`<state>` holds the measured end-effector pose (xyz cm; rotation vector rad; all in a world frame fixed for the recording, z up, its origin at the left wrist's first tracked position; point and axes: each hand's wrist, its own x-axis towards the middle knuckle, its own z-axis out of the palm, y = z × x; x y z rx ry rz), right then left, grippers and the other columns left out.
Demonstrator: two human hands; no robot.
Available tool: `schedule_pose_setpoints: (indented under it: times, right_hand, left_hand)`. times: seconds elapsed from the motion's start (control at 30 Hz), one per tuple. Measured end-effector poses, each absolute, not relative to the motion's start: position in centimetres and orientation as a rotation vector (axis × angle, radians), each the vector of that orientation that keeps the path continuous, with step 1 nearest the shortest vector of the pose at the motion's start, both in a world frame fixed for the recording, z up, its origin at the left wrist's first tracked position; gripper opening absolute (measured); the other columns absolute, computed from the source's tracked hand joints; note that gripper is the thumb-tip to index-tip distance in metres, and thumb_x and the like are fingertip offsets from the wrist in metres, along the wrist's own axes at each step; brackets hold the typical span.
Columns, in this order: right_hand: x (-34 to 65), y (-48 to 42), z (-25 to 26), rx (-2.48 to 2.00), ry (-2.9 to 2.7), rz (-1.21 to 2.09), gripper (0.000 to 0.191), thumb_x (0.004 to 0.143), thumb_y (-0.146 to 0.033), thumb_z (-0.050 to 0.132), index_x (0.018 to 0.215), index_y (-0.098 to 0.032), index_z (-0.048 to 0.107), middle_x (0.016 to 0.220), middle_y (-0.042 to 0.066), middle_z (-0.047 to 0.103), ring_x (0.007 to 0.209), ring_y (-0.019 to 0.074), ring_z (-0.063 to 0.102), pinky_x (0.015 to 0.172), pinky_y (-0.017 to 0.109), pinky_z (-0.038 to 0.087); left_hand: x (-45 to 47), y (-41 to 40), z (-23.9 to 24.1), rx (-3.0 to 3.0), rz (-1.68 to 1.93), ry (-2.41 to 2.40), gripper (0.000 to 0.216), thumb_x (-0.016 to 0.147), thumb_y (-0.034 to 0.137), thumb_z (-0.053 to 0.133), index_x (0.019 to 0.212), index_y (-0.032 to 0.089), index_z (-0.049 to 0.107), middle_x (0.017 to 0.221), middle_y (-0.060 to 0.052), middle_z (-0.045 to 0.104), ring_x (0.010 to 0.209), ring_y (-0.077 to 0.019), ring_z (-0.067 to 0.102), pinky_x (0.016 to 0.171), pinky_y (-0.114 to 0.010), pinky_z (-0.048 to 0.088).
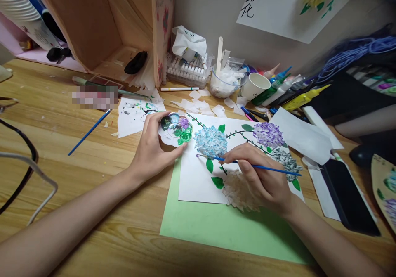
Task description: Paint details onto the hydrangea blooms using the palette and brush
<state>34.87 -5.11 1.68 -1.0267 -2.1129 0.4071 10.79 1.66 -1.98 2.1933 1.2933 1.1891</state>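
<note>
My left hand is closed round the edge of a small round paint palette, whose wells hold dark, green and purple paint. In my right hand is a thin blue paintbrush; its purple-tinted tip is over the white paper, left of a green leaf. Raised paper flowers stand on that sheet: a light blue flower, a purple flower, a grey-black flower and a beige flower partly hidden by my right hand. Painted stems and green leaves join them.
Green paper lies under the white sheet. A second blue brush and a paint-smeared tissue are at left. Behind are a marker box, a plastic bowl, a paper cup and paint bottles. A black phone-like object lies right.
</note>
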Motion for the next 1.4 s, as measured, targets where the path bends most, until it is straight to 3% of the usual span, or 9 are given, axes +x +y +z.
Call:
schedule_pose_setpoints:
  times: [1.27,1.4]
  right_hand:
    - [34.84,-5.1,1.95,-1.046,-2.121,0.406,0.019,0.094,-0.012,0.04,0.093,-0.019,0.058,0.078,0.004,0.065,0.073,0.015,0.061,0.067,0.028,0.048]
    - [34.87,-5.26,1.84,-1.028,-2.086,0.421,0.02,0.095,-0.016,0.039,0.097,-0.02,0.059,0.083,0.005,0.067,0.079,0.0169,0.063,0.07,0.03,0.05]
  left_hand:
    - [10.7,1.7,-2.03,2.208,1.19,1.283,0.068,0.068,0.029,0.077,0.126,0.021,0.042,0.121,-0.01,0.053,0.115,-0.0248,0.051,0.099,-0.042,0.046]
    - [10.74,1.7,-2.0,2.205,1.185,1.287,0.068,0.068,0.029,0.077,0.126,0.021,0.042,0.121,-0.01,0.052,0.115,-0.0252,0.052,0.098,-0.042,0.046]
